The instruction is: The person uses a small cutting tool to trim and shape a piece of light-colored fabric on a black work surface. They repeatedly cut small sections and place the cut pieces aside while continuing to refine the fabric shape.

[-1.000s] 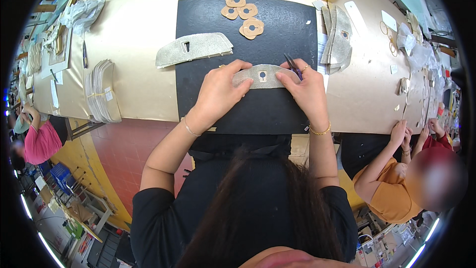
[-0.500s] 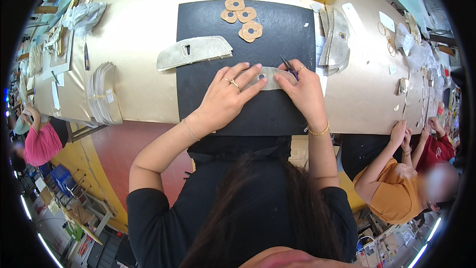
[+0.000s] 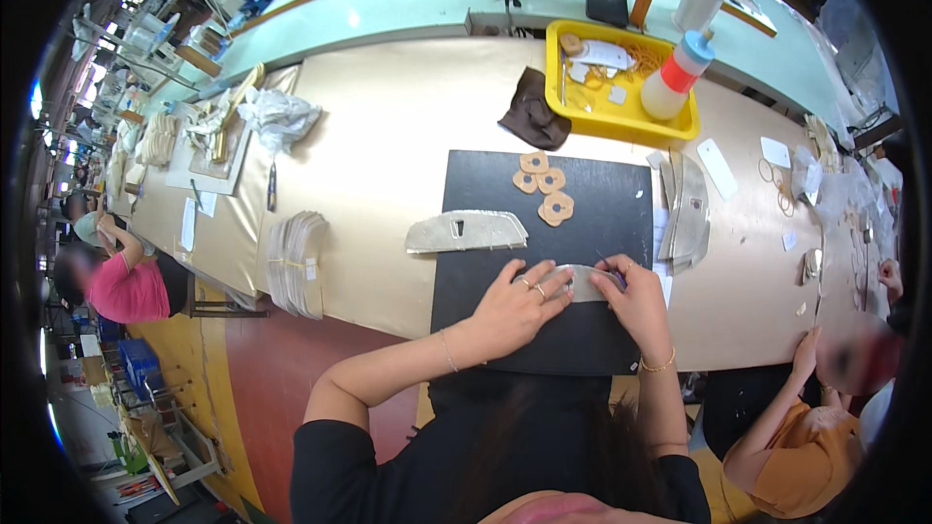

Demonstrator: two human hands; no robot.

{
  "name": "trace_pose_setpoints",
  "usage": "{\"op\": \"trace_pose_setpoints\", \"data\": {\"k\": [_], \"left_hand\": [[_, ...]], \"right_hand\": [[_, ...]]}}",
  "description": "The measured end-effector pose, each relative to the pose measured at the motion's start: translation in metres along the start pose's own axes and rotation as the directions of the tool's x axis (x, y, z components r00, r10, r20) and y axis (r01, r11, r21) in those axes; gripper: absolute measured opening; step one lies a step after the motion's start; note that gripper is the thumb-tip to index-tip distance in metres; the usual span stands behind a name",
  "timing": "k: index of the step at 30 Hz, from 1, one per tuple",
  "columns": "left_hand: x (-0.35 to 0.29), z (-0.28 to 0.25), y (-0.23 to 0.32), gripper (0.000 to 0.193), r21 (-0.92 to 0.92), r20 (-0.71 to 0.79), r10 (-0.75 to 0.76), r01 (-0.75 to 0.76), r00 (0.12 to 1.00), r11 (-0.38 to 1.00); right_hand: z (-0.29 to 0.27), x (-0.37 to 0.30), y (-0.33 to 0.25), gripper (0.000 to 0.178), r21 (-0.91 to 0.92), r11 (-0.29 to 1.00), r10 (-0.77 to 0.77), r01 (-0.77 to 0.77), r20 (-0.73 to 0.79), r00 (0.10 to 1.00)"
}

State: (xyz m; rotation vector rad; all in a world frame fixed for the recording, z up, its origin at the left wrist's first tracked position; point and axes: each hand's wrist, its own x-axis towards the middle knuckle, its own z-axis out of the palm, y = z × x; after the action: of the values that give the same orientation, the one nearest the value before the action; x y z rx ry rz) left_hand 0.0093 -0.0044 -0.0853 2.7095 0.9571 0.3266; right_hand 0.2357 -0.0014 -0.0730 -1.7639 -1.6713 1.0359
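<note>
On the black mat (image 3: 534,342), the curved grey piece (image 3: 588,290) is pressed by the left hand (image 3: 515,311), fingers slightly apart, and could be scratched if the dark pointed tool (image 3: 615,275), clamped in the right hand (image 3: 638,303), were tipped down.

**Finishes: matt work, glossy tray**

Grey curved piece (image 3: 589,288): matt, grainy, fabric-like. Tan rings (image 3: 556,207): matt, leather-like. Black mat (image 3: 534,344): mostly matt. Table covering (image 3: 379,107): smooth, satin sheen. Yellow tray (image 3: 628,131): glossy plastic. Bottle (image 3: 662,97): translucent plastic. Brown bundle (image 3: 537,112): soft, creased, cloth or leather unclear. Bag (image 3: 277,116): crinkled thin plastic.
</note>
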Motion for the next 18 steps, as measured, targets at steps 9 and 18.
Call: {"op": "trace_pose_setpoints", "data": {"k": [9,18], "left_hand": [[0.0,0.005,0.005,0.049,-0.025,0.01,-0.021,0.021,1.0,0.999],[-0.006,0.014,0.01,0.051,-0.021,-0.061,-0.054,0.052,0.997,0.998]], "right_hand": [[-0.009,-0.008,0.004,0.015,-0.154,0.979,-0.14,0.132,-0.039,0.989],[-0.008,-0.008,0.001,0.018,-0.218,0.963,-0.177,0.16,-0.06,0.982]]}}
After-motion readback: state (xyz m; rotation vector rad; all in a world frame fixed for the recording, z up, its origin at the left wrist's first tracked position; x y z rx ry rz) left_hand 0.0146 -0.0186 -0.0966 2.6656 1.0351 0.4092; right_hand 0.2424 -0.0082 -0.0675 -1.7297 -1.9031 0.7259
